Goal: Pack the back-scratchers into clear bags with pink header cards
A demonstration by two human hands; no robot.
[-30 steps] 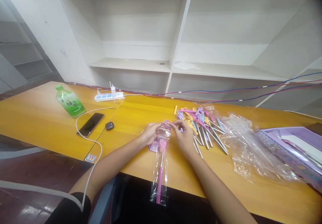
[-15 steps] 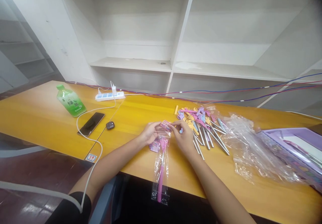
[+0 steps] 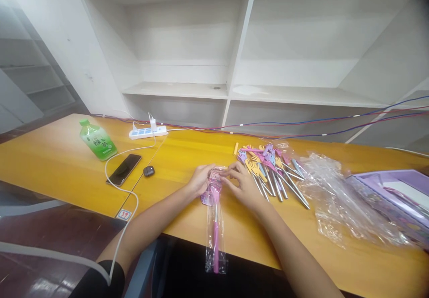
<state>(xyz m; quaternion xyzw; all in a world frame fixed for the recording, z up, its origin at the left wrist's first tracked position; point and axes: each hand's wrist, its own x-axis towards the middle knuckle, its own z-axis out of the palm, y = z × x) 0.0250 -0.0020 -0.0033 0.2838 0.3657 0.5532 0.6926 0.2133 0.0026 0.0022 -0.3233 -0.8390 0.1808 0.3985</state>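
The person wears a plain black cloth sleeve (image 3: 97, 285) on the left arm, and its curved edge ends near the elbow. The slim left forearm (image 3: 157, 217) and right forearm (image 3: 284, 240) are bare, like the left hand (image 3: 200, 181) and the right hand (image 3: 245, 187). Black clothing seems to cover the lap, but details are too dark.

A pink back scratcher (image 3: 216, 242) is stretching lengthwise inside a narrow, clear plastic sleeve (image 3: 210, 235), its clawed head pointing away from the near edge of the table (image 3: 181, 148) and its silvery shaft running down to a long pink handle. That handle is jutting out past the edge. At the sleeve's far end a small, pink printed card (image 3: 215, 177) is showing; whether it is sitting fully inside, I'm not managing to tell.
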